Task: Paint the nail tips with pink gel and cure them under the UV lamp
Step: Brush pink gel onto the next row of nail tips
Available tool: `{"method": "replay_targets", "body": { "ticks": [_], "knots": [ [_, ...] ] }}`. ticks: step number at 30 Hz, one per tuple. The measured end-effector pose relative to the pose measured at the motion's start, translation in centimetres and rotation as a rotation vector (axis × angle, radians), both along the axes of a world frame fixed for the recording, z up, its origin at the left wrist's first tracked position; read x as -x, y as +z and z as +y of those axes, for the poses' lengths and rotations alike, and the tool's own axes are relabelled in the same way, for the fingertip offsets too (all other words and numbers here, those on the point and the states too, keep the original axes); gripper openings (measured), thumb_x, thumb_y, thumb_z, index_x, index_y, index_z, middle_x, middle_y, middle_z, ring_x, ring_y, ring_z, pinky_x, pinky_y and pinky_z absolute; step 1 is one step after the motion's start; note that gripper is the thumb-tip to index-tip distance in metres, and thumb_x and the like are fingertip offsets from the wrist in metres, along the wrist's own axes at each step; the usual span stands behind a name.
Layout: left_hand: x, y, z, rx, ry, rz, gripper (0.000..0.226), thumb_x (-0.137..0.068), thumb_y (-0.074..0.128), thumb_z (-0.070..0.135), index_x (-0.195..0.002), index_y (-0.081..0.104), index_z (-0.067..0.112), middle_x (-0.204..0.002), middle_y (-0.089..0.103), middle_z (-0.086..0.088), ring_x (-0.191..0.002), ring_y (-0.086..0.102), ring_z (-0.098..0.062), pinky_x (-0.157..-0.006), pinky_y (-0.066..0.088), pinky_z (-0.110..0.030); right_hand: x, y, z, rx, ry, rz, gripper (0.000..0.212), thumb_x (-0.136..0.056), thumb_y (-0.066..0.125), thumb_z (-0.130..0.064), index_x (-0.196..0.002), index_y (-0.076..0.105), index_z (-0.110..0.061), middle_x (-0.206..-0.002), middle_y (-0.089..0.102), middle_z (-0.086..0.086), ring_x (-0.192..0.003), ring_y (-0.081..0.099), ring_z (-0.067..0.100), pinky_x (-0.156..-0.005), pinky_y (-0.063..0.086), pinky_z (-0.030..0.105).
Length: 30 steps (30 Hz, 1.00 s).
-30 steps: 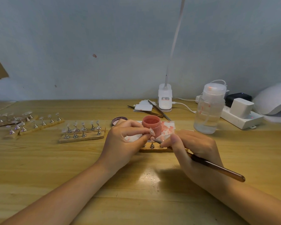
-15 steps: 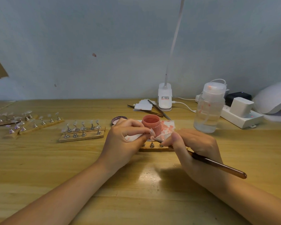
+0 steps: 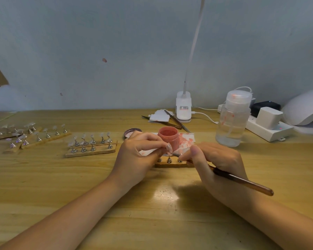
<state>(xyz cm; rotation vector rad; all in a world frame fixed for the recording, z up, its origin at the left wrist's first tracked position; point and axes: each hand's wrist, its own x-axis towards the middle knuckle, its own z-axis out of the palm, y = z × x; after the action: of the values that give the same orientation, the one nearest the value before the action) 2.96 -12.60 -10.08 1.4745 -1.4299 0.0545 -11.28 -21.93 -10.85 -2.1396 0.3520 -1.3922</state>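
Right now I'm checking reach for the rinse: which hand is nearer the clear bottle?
Right. The right hand sits just below and left of the clear bottle; the left hand lies farther left, beyond the pink jar.

Single head-worn wide-angle view, looking forward and down from the person's own position onto the desk [image 3: 43,177], facing a plain wall at the desk's far edge; close range, both forearms enter from the bottom corners, hands meet near frame centre; edges bowed by lens; no second view to overlap
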Motion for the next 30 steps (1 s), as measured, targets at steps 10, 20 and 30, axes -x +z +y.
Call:
{"method": "replay_targets", "body": {
  "ticks": [10, 20, 30],
  "knots": [
    [0.0, 0.0, 0.0, 0.024, -0.019, -0.008, 0.021, -0.074, 0.069, 0.007, -0.087, 0.07, 0.024, -0.085, 0.066, 0.015, -0.089, 0.056, -0.016, -0.077, 0.044, -0.033, 1.1, 0.3, 0.6, 0.159, 0.107, -0.036, 0.042, -0.096, 0.036, -0.028, -0.076, 0.069, -0.012, -0.073, 0.064, -0.009, -0.07, 0.063, 0.001, -0.064, 0.047, 0.009],
    [0.0, 0.0, 0.0, 0.046, -0.015, 0.012, 0.013, -0.074, 0.065, 0.017, -0.083, 0.069, 0.027, -0.084, 0.066, 0.018, -0.089, 0.057, -0.002, -0.079, 0.044, -0.031, 1.3, 0.2, 0.6, 0.108, 0.147, -0.058, 0.044, -0.095, 0.038, -0.027, -0.071, 0.07, -0.008, -0.069, 0.064, -0.007, -0.065, 0.063, 0.001, -0.059, 0.049, 0.013],
    [0.3, 0.3, 0.1, 0.055, 0.017, 0.091, 0.01, -0.069, 0.068, 0.021, -0.078, 0.07, 0.018, -0.088, 0.065, 0.01, -0.09, 0.059, 0.004, -0.079, 0.04, -0.005, 1.2, 0.3, 0.8, 0.043, 0.107, -0.116, 0.031, -0.094, 0.037, -0.024, -0.082, 0.066, -0.017, -0.078, 0.065, -0.013, -0.074, 0.064, 0.001, -0.065, 0.051, 0.018]
  ]
}}
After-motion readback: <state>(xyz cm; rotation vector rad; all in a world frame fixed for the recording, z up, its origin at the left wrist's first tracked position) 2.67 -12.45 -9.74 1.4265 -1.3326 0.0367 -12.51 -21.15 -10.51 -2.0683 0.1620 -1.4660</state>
